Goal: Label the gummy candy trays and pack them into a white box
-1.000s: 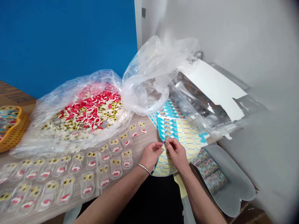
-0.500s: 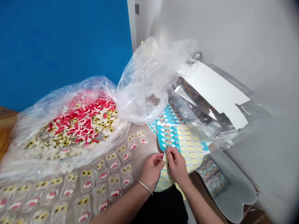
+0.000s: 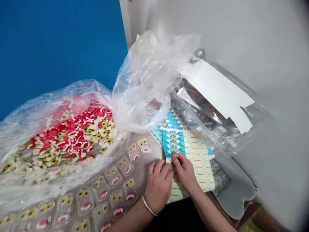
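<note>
A sticker sheet [image 3: 199, 175] lies at the table's front edge, with blue printed stickers at its upper left and bare yellow backing elsewhere. My left hand [image 3: 159, 182], back upward, has its fingers bent over the sheet's left edge; its thumb is hidden. Beside it, my right hand [image 3: 185, 170] pinches with thumb and forefinger at the lower end of the blue sticker row. The pinched bit of sticker is mostly covered by the fingertips. To the left lie rows of clear plastic cases [image 3: 113, 176], each showing yellow-and-black eyes and a red-and-white mouth.
A clear bag [image 3: 72, 88] of red-and-white mouth pieces and eye pieces fills the left. Behind the sheet stand a crumpled plastic bag [image 3: 142, 80] and a clear bag topped with white card [image 3: 222, 93]. More blue sticker sheets [image 3: 175, 117] lie beneath. A grey stool [image 3: 235, 193] is lower right.
My left hand has turned from a pinch at the sheet's edge to back upward, fingers over the edge. The sheet's lower part lies flatter. My right hand stays near the sticker row.
</note>
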The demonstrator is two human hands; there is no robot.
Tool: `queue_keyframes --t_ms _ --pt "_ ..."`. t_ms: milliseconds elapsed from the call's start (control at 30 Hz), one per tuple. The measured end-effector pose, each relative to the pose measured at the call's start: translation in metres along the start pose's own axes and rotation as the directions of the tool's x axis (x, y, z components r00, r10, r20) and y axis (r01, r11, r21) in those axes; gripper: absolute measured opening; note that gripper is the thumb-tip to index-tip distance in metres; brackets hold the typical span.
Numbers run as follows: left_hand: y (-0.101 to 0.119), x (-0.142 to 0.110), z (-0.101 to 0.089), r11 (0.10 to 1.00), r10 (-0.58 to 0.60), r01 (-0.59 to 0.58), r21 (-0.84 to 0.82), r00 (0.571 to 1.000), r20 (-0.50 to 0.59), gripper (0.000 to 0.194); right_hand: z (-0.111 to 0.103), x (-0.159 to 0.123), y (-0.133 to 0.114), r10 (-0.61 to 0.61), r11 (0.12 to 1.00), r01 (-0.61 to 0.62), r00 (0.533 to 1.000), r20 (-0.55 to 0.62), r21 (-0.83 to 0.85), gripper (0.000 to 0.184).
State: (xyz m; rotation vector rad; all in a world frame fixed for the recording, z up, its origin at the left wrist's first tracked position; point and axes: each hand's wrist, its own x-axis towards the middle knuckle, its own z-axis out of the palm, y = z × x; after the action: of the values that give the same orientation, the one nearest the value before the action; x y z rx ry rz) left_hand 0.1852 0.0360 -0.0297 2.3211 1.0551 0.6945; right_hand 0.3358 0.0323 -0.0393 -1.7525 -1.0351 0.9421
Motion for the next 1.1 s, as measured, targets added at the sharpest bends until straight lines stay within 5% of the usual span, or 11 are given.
queue_keyframes --t_ms 67,167,233,300,367,467,567,700,900,1100 --pt "-0.001 -0.005 0.009 0.999 -0.01 0.008 -0.05 1.0 -0.024 0.026 -0.001 -0.002 0.001 -0.033 0.999 0.032 0.999 0.015 0.032 0.025" --pt "-0.003 -0.005 0.022 0.914 -0.285 0.232 -0.332 0.951 -0.119 0.03 -0.003 -0.008 0.005 -0.078 0.995 0.074 0.996 0.051 0.063 0.022" --pt "-0.006 0.001 0.027 0.691 -0.55 0.412 -0.594 0.833 -0.062 0.029 -0.004 -0.013 0.01 -0.126 0.991 0.123 0.99 0.062 0.05 0.018" --pt "-0.01 0.011 0.029 0.434 -0.682 0.511 -0.742 0.724 0.1 0.024 -0.006 -0.017 0.015 -0.199 0.98 0.197 0.978 0.067 0.034 0.015" --pt "-0.013 0.02 0.029 0.325 -0.697 0.542 -0.775 0.691 0.191 0.017 -0.008 -0.019 0.021 -0.262 0.965 0.26 0.963 0.06 0.043 0.012" --pt "-0.015 0.026 0.029 0.283 -0.684 0.546 -0.789 0.692 0.233 0.014 -0.009 -0.017 0.025 -0.296 0.953 0.293 0.955 0.026 0.076 0.01" --pt "-0.014 0.024 0.027 0.23 -0.667 0.552 -0.802 0.689 0.283 0.017 -0.007 -0.014 0.025 -0.342 0.939 0.342 0.94 0.021 -0.024 0.022" --pt "-0.012 0.024 0.023 0.17 -0.653 0.589 -0.79 0.668 0.357 0.022 -0.003 -0.014 0.023 -0.406 0.901 0.404 0.914 0.022 -0.158 0.008" --pt "-0.016 0.039 0.025 0.136 -0.678 0.67 -0.73 0.6 0.424 0.029 0.0 -0.02 0.018 -0.378 0.909 0.371 0.926 0.003 -0.188 0.007" --pt "-0.013 0.039 0.02 0.112 -0.652 0.672 -0.732 0.606 0.456 0.023 0.001 -0.022 0.004 -0.274 0.933 0.266 0.962 -0.001 -0.241 0.007"
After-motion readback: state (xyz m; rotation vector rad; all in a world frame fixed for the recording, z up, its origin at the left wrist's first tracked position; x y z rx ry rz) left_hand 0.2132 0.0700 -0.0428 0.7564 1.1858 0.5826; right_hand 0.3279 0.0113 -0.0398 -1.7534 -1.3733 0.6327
